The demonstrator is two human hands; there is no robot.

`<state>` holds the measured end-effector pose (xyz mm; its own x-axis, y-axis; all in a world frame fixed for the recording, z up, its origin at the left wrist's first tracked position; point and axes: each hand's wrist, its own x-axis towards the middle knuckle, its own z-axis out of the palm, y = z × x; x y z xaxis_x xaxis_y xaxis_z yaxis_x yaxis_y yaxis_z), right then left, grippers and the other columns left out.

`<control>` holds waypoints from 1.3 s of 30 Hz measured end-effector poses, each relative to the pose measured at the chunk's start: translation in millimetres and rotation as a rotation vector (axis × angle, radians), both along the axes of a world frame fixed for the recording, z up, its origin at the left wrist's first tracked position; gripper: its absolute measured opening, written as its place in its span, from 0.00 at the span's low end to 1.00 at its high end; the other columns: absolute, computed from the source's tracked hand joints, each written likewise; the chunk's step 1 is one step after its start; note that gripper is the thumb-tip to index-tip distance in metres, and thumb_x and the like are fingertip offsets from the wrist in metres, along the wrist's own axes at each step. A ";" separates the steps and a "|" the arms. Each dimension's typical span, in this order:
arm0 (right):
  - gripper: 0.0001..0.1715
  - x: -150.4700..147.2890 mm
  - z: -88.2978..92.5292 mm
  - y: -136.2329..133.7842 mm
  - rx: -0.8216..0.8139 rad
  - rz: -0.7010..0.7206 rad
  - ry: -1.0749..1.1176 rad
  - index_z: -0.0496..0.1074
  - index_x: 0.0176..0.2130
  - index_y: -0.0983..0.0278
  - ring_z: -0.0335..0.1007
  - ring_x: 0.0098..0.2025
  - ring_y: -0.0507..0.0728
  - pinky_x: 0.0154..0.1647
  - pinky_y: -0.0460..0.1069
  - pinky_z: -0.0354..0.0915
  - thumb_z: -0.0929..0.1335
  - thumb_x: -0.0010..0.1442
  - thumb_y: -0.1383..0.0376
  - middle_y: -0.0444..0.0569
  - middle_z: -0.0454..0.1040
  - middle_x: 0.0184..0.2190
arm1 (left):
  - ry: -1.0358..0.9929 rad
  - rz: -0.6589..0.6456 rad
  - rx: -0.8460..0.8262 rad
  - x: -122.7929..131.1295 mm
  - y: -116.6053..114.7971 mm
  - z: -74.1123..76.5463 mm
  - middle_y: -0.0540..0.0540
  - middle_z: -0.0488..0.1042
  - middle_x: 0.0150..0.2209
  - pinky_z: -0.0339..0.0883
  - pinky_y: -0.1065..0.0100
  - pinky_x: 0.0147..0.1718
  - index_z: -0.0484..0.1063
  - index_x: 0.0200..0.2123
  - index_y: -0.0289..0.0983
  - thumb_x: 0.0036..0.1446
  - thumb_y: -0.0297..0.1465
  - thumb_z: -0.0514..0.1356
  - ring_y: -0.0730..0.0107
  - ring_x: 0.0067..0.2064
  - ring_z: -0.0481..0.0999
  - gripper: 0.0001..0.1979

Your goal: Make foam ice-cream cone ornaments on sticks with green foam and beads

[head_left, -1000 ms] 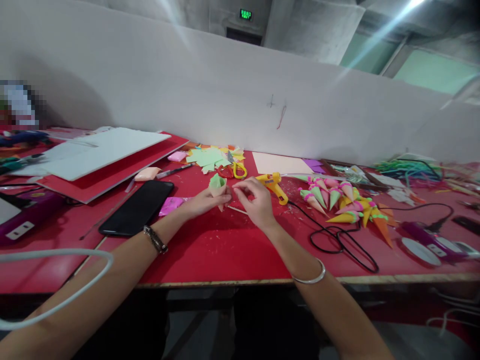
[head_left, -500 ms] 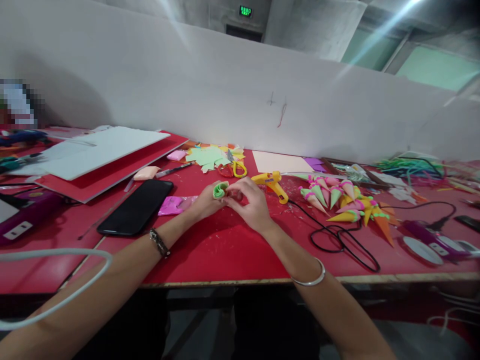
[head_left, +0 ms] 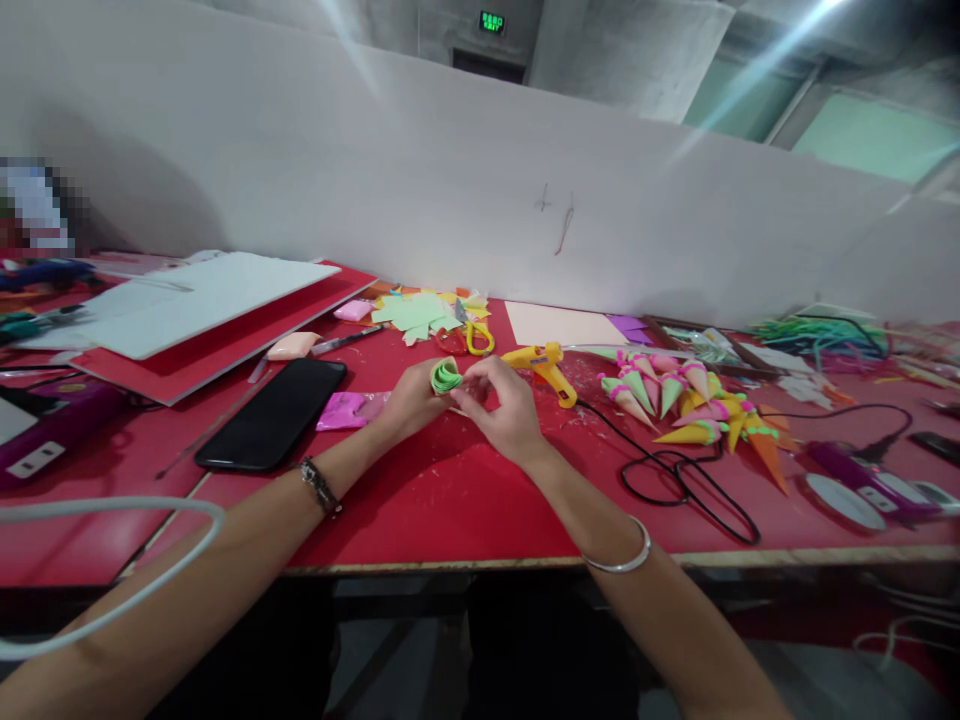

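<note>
My left hand [head_left: 415, 397] is closed around a rolled piece of light green paper [head_left: 445, 375], whose open, layered end faces up toward me. The fingertips of my right hand [head_left: 499, 402] are pinched at the right edge of the roll, touching it. The lower part of the roll is hidden in my left hand. Just beyond my right hand lies a yellow glue gun [head_left: 551, 372] with a black cord. A bright pink packet [head_left: 346, 410] lies under and left of my left hand.
Left are a black phone [head_left: 272, 415] and white boards [head_left: 225, 295]. Behind my hands lie green paper scraps [head_left: 420, 315] and yellow-handled scissors [head_left: 480, 338]. To the right sit several coloured paper cones [head_left: 667, 390], the looped cord [head_left: 679, 480] and a purple power strip [head_left: 862, 480].
The green roll has turned slightly in my fingers, and its open end now shows more layers. My right fingertips have shifted a little along its edge.
</note>
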<state>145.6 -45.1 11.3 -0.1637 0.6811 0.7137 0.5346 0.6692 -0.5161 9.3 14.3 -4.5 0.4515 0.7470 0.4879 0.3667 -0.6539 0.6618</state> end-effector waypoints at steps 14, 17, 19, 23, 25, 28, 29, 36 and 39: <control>0.17 9.1 -1.9 7.0 -0.057 -0.132 -0.159 0.63 0.23 0.63 0.58 0.25 0.51 0.27 0.45 0.53 0.57 0.59 0.61 0.44 0.62 0.21 | 0.144 -0.018 0.194 -12.8 0.8 8.7 0.53 0.63 0.21 0.53 0.73 0.24 0.60 0.25 0.36 0.42 0.41 0.59 0.76 0.23 0.60 0.15; 0.12 10.9 -7.4 12.4 -0.140 -0.064 -0.289 0.66 0.25 0.64 0.60 0.26 0.51 0.26 0.45 0.53 0.61 0.57 0.63 0.45 0.65 0.23 | 0.192 -0.015 0.237 -16.2 -0.2 8.9 0.52 0.64 0.21 0.52 0.73 0.23 0.61 0.24 0.36 0.42 0.43 0.60 0.75 0.23 0.61 0.16; 0.07 11.3 -10.4 15.8 -0.171 -0.025 -0.302 0.68 0.28 0.64 0.62 0.28 0.52 0.27 0.45 0.55 0.62 0.55 0.66 0.46 0.67 0.25 | 0.219 -0.014 0.290 -17.3 -1.1 8.6 0.50 0.66 0.23 0.52 0.72 0.24 0.63 0.24 0.36 0.43 0.43 0.60 0.73 0.25 0.63 0.15; 0.13 10.5 -10.3 17.8 -0.143 -0.032 -0.204 0.70 0.34 0.64 0.65 0.35 0.53 0.36 0.47 0.59 0.61 0.52 0.75 0.48 0.69 0.32 | 0.241 0.006 0.357 -18.1 -2.3 8.0 0.48 0.68 0.27 0.53 0.73 0.26 0.66 0.27 0.37 0.46 0.41 0.58 0.72 0.28 0.66 0.13; 0.15 9.9 -8.4 16.9 -0.138 -0.026 -0.151 0.71 0.35 0.64 0.65 0.36 0.53 0.38 0.47 0.60 0.60 0.52 0.76 0.48 0.70 0.33 | 0.253 0.024 0.358 -17.8 -2.5 7.8 0.49 0.69 0.27 0.53 0.73 0.25 0.67 0.28 0.37 0.47 0.41 0.57 0.73 0.28 0.66 0.12; 0.13 9.2 -6.3 15.3 -0.128 -0.027 -0.089 0.71 0.34 0.64 0.66 0.35 0.52 0.38 0.48 0.61 0.61 0.53 0.74 0.48 0.71 0.32 | 0.264 0.046 0.343 -16.6 -2.0 7.1 0.48 0.69 0.29 0.54 0.74 0.26 0.66 0.28 0.37 0.48 0.41 0.56 0.72 0.28 0.66 0.13; 0.12 9.1 -6.1 15.0 -0.123 -0.033 -0.079 0.71 0.34 0.64 0.66 0.35 0.53 0.38 0.48 0.61 0.61 0.52 0.74 0.48 0.70 0.32 | 0.264 0.051 0.341 -16.1 -1.6 6.5 0.48 0.69 0.29 0.55 0.74 0.27 0.66 0.28 0.37 0.48 0.41 0.56 0.72 0.29 0.67 0.12; 0.16 7.7 -7.9 14.7 -0.100 -0.053 -0.139 0.69 0.35 0.64 0.63 0.37 0.54 0.39 0.49 0.61 0.60 0.49 0.78 0.49 0.65 0.34 | 0.215 0.072 0.360 -14.0 2.0 2.6 0.48 0.68 0.31 0.57 0.73 0.29 0.65 0.30 0.38 0.50 0.36 0.56 0.72 0.31 0.67 0.08; 0.14 7.9 -8.3 15.4 -0.098 -0.045 -0.132 0.69 0.34 0.65 0.63 0.36 0.53 0.39 0.49 0.61 0.59 0.51 0.77 0.49 0.66 0.33 | 0.226 0.077 0.363 -14.2 1.5 3.2 0.49 0.68 0.31 0.57 0.73 0.30 0.65 0.30 0.38 0.49 0.35 0.56 0.71 0.32 0.67 0.07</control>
<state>153.5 -29.7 3.0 -0.2194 0.7554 0.6175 0.6302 0.5929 -0.5013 -4.9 15.8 -1.3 0.5269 0.5809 0.6205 0.5330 -0.7944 0.2911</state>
